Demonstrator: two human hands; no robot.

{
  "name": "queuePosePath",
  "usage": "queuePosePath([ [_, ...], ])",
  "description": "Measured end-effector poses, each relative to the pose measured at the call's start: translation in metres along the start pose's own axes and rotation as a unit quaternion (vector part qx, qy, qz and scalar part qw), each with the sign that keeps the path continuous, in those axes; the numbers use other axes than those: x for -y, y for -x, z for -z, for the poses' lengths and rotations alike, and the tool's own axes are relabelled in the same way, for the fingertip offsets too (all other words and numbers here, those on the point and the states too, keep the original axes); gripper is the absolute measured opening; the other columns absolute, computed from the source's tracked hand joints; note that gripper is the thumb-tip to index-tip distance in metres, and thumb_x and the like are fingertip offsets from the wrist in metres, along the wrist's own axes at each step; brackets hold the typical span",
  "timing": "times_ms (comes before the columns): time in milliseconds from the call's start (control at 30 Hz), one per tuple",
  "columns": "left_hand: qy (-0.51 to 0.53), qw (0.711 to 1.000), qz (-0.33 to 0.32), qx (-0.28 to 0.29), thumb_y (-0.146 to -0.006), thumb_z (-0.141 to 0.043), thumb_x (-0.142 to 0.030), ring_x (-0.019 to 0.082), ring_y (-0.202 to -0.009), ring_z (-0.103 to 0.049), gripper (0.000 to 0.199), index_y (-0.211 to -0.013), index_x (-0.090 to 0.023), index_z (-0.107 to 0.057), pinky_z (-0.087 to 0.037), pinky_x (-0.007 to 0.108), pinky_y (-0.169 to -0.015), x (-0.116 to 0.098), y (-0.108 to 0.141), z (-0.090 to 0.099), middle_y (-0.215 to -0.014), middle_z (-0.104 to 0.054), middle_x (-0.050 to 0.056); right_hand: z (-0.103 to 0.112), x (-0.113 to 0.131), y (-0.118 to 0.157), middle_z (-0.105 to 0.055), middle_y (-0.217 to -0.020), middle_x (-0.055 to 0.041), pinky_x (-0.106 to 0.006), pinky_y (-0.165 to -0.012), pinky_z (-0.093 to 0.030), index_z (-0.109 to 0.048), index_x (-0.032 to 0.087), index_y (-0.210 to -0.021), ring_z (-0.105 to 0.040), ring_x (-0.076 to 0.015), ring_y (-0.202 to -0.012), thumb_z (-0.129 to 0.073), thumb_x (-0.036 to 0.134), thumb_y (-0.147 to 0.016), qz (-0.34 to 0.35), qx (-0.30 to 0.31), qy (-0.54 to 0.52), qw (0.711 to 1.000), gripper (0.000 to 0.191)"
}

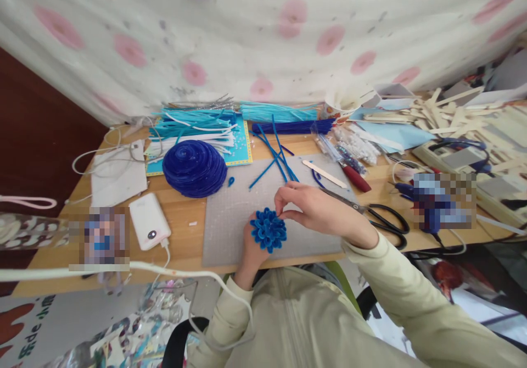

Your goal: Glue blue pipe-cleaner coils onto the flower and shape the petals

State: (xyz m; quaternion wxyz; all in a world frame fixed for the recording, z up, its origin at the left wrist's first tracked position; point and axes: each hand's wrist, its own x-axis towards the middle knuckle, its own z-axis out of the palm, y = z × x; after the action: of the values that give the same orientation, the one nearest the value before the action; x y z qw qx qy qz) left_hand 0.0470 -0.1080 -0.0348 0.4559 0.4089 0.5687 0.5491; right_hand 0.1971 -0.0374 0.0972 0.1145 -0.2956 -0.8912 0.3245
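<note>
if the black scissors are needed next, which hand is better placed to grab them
Probably the right hand: its wrist lies beside the scissors, though busy at the edge of the blue flower. The left hand is farther off, supporting the flower.

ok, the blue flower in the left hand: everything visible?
The blue flower has many small rounded petals in dense layers, fuzzy-looking, like pipe cleaner. It faces the camera, over the gray mat's near part. The left hand holds it from below; the right hand pinches at its upper-right edge, exact contact unclear. Underside hidden.
</note>
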Motion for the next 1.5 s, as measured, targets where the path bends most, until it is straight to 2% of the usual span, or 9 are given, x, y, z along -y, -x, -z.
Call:
queuePosePath([
  [133, -0.010, 1.000, -0.001, -0.004, -0.063, -0.064, -0.018, 0.012, -0.051, -0.043, 0.017, -0.055, -0.022, -0.049, -0.034, 0.025, -0.052, -0.001, 0.000, -0.001, -0.051, -0.053, -0.005, 0.003, 0.003, -0.003, -0.062, -0.084, -0.0028, -0.026, -0.073, -0.042, -0.053, 0.018, -0.086, -0.056, -0.0166, -0.085, -0.060, 0.009, -0.081, -0.001, 0.046, -0.004, 0.999, 0.012],
  [400, -0.017, 0.999, -0.014, 0.039, -0.068, -0.062, -0.020, 0.010, -0.050, -0.040, 0.018, -0.056, -0.021, -0.047, -0.034, 0.024, -0.051, 0.006, 0.002, 0.001, -0.053, -0.050, -0.005, 0.000, 0.000, -0.004, -0.059, -0.084, -0.0028, -0.026, -0.072, -0.041, -0.054, 0.019, -0.083, -0.057, -0.0165, -0.084, -0.062, 0.011, -0.080, -0.021, 0.076, 0.029, 0.996, 0.011],
  [567, -0.047, 0.998, -0.025, 0.039, -0.068, -0.061, -0.018, 0.010, -0.051, -0.038, 0.019, -0.056, -0.020, -0.047, -0.032, 0.024, -0.050, 0.008, 0.002, 0.001, -0.053, -0.049, -0.005, -0.003, -0.001, -0.005, -0.058, -0.083, -0.0028, -0.026, -0.072, -0.041, -0.055, 0.019, -0.083, -0.057, -0.0169, -0.084, -0.062, 0.012, -0.080, -0.023, 0.074, 0.036, 0.996, 0.011],
  [767, -0.002, 1.000, 0.003, 0.024, -0.068, -0.062, -0.023, 0.011, -0.052, -0.041, 0.019, -0.056, -0.021, -0.048, -0.034, 0.024, -0.052, 0.008, 0.001, -0.001, -0.053, -0.050, -0.005, -0.004, 0.001, -0.006, -0.059, -0.081, -0.0026, -0.026, -0.073, -0.041, -0.054, 0.019, -0.083, -0.057, -0.0175, -0.084, -0.064, 0.013, -0.079, -0.030, 0.059, 0.043, 0.997, 0.012],
  [967, -0.004, 1.000, 0.005, 0.011, -0.066, -0.065, -0.023, 0.011, -0.052, -0.042, 0.021, -0.054, -0.020, -0.048, -0.034, 0.024, -0.051, 0.010, 0.002, 0.000, -0.053, -0.051, -0.004, -0.008, 0.000, -0.007, -0.059, -0.082, -0.0028, -0.026, -0.070, -0.040, -0.054, 0.019, -0.083, -0.058, -0.0174, -0.081, -0.064, 0.012, -0.077, -0.053, 0.027, 0.045, 0.997, 0.014],
  [1100, -0.004, 1.000, 0.017, 0.015, -0.069, -0.062, -0.022, 0.011, -0.051, -0.043, 0.019, -0.056, -0.021, -0.048, -0.034, 0.024, -0.051, 0.010, 0.002, 0.000, -0.053, -0.052, -0.005, -0.010, 0.002, -0.007, -0.059, -0.082, -0.0030, -0.024, -0.069, -0.040, -0.050, 0.019, -0.083, -0.058, -0.0164, -0.081, -0.060, 0.007, -0.076, -0.040, 0.017, 0.032, 0.999, 0.017],
  [1500, -0.018, 1.000, -0.008, 0.022, -0.063, -0.064, -0.020, 0.012, -0.052, -0.044, 0.017, -0.057, -0.022, -0.048, -0.035, 0.025, -0.052, 0.004, 0.002, 0.001, -0.053, -0.053, -0.005, -0.013, 0.003, -0.007, -0.061, -0.081, -0.0013, -0.023, -0.065, -0.039, -0.045, 0.020, -0.081, -0.059, -0.0143, -0.075, -0.059, 0.003, -0.075, -0.042, 0.006, 0.009, 0.999, 0.023],
])
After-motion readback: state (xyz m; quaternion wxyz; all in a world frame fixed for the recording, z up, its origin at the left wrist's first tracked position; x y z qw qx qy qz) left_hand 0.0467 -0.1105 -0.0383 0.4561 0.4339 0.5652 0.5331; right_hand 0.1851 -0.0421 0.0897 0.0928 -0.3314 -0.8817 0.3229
